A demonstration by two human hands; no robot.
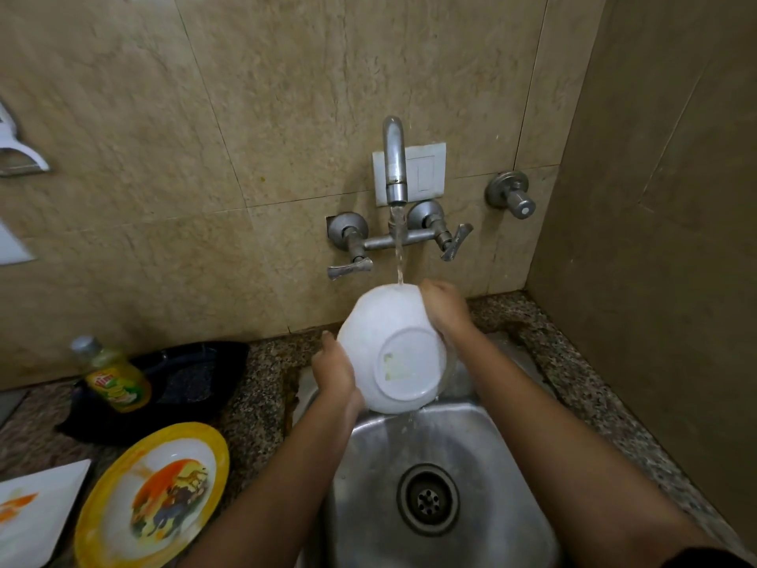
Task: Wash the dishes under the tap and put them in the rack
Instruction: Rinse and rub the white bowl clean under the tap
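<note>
Beige stone-look wall tiles back a speckled granite counter [262,407] and a small stainless-steel sink [368,457], all seen from the head camera. At centre frame, a white round bowl [393,342] is tipped with its base towards us under the chrome wall tap [395,166]. The stream strikes the bowl's top rim and runs off below into the basin.

The step looks like rinsing. It is best done, I'd say, by turning the bowl slowly so water sweeps the whole rim and inside, and by keeping it low to limit splashing.

The left hand [334,371] grips the bowl's left edge, fingers curled behind it. The right hand [444,309] clasps the upper right rim, likewise closed round it. At lower left, a yellow-rimmed picture plate [151,498] lies on the counter — no rack that I can make out.
</note>
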